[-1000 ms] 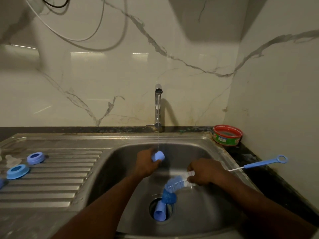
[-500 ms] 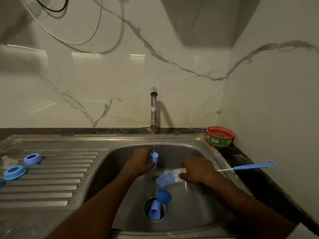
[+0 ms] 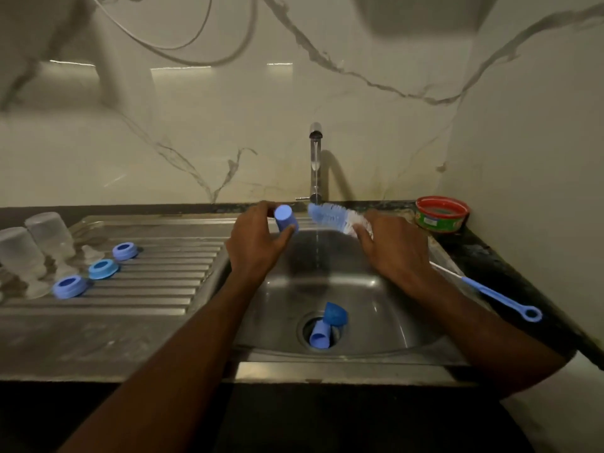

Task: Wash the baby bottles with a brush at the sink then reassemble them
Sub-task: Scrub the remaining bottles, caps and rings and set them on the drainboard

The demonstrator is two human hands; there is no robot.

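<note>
Caps first: two blue ones (image 3: 325, 325) lie at the drain in the near part of the sink basin (image 3: 376, 308), parked, I judge, until their turn under the tap. Above the basin, my left hand (image 3: 253, 246) grips a third blue cap (image 3: 285, 219), tilted toward the brush (image 3: 336, 218) my right hand (image 3: 397, 253) grasps near its bristles, the long handle trailing over the sink's right edge. Three blue collars (image 3: 101, 269) and upturned bottles (image 3: 32, 246) sit on the drainboard's left side, apparently draining. Water runs thinly from the tap (image 3: 315, 161) at the back edge.
</note>
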